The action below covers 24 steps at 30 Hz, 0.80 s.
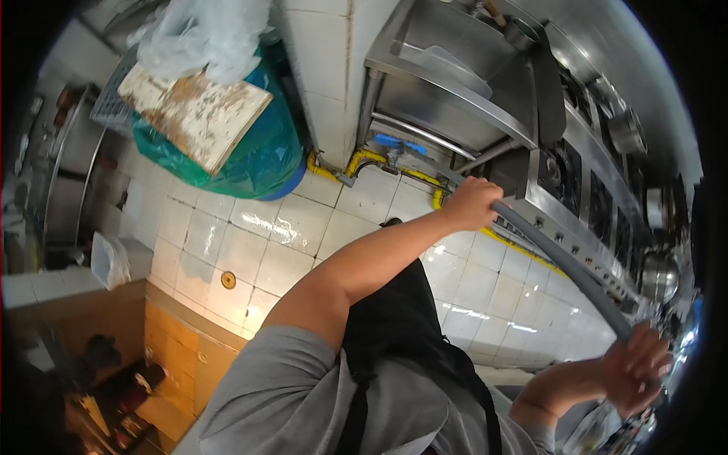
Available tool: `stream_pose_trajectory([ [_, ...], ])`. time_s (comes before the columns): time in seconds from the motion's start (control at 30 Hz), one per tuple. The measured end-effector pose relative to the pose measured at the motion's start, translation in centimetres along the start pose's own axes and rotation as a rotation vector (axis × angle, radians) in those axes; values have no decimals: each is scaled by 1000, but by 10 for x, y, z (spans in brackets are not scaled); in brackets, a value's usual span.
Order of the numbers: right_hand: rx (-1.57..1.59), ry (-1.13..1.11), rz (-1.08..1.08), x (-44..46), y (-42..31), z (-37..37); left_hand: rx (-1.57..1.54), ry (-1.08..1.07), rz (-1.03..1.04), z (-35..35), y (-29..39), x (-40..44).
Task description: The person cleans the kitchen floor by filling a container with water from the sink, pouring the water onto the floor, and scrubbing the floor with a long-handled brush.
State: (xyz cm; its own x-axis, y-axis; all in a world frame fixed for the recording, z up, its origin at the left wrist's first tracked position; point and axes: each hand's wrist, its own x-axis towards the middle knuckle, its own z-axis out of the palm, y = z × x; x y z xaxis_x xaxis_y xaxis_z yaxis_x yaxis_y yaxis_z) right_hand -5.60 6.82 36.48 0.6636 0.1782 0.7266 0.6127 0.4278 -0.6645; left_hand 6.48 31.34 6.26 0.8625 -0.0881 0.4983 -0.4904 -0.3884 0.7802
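Observation:
A long-handled floor brush with a grey handle [557, 254] and a blue head [400, 144] slants across the right half of the view. Partway along that handle, my left hand [472, 205] is wrapped round it with the arm stretched forward. My right hand [637, 370] closes round the upper end, near the right edge. The blue head is down at the floor by the legs of the steel sink unit [447, 102], near yellow pipes [356, 161]. Its underside is hidden, so bristles cannot be made out. Wet white tiles [303, 220] lie beneath.
A blue bin with a green liner [262, 155] stands ahead left, a stained board [196, 114] and clear plastic bags [205, 34] on top. A steel stove [584, 197] with pots runs along the right. A floor drain [228, 280] and small lined bin [121, 259] are left.

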Motion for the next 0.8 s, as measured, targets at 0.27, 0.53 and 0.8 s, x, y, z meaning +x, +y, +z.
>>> stream_pose_trajectory([
  [0.27,-427,-23,178,-98,130,29,292,69,-149,32,-129,-21],
  [0.53,-412,-142,331,-158,260,59,308,-70,-391,16,-251,-37],
  [0.8,-423,-190,363,-128,351,61,126,-56,-519,11,-294,-32],
])
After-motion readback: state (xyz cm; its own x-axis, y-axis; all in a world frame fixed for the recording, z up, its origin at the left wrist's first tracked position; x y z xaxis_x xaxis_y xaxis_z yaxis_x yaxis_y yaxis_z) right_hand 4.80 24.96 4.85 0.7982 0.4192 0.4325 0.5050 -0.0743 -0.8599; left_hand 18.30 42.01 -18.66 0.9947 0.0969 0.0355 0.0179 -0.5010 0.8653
